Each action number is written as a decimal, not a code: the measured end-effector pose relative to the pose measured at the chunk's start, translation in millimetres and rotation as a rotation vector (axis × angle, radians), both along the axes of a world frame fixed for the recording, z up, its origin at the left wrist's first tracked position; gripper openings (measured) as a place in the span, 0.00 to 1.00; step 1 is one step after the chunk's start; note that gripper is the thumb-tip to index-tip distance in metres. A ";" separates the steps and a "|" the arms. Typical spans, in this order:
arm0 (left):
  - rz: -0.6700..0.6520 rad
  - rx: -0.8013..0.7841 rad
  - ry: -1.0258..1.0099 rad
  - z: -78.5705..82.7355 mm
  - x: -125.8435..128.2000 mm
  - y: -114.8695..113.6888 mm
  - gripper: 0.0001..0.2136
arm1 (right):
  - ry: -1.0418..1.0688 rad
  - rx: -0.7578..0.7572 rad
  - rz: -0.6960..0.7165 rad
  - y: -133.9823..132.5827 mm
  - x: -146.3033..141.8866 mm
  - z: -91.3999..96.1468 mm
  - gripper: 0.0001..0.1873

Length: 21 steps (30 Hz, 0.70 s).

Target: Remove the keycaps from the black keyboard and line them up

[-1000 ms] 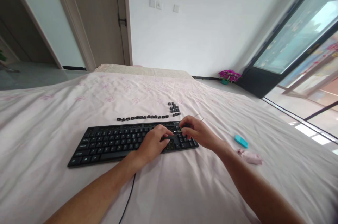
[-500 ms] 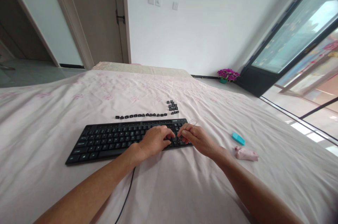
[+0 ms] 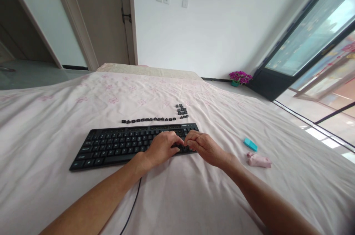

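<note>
A black computer keyboard (image 3: 113, 148) lies on the bed, some of its keycaps off along the top row. My left hand (image 3: 165, 144) rests over its right part, index finger and thumb apart, pressing near the arrow keys. Over the number pad, my right hand (image 3: 203, 147) is closed in a pinch, its fingertips close to my left index finger. It holds a thin wire keycap puller, whose loop showed a moment ago and is now hidden by the hand. Behind the keyboard, loose black keycaps (image 3: 146, 119) stand in a row, and more keycaps (image 3: 182, 111) sit in a cluster.
To the right on the pale floral bedsheet (image 3: 216, 198) are a turquoise oval object (image 3: 250, 144) and a small pink cloth bundle (image 3: 259, 160). The keyboard's cable (image 3: 134, 205) runs toward me. Purple flowers in a green pot (image 3: 235, 83) stand on the floor beyond.
My right hand has turned and shifted slightly left toward my left hand, and the wire loop above it has gone out of sight. My left hand stays in place.
</note>
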<state>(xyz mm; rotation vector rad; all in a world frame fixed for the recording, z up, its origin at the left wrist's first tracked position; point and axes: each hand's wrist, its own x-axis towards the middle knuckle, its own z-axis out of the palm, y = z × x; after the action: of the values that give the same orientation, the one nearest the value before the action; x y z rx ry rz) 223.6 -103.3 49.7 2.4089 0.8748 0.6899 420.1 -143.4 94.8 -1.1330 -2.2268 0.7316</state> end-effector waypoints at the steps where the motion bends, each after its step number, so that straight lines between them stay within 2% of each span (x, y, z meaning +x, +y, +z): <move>1: 0.001 0.000 -0.002 0.0 0.0 -0.1 0.10 | -0.012 0.006 0.012 0.5 0.1 -0.1 0.14; 8: 0.029 0.009 0.015 -2.6 0.8 0.0 0.04 | -0.160 0.136 0.122 5.2 -6.2 -5.8 0.15; 15: 0.015 0.016 0.034 4.5 1.4 -4.9 0.09 | 0.085 0.131 0.079 9.1 2.6 -21.5 0.13; 21: 0.053 0.050 0.074 1.8 6.8 -3.8 0.06 | 0.201 0.123 0.067 9.9 2.6 -37.2 0.15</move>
<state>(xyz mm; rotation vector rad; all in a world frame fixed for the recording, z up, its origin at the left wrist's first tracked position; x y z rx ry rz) 230.4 -107.1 51.5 2.4768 0.9647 0.6533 422.6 -133.5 57.7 -0.8888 -2.1166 0.6930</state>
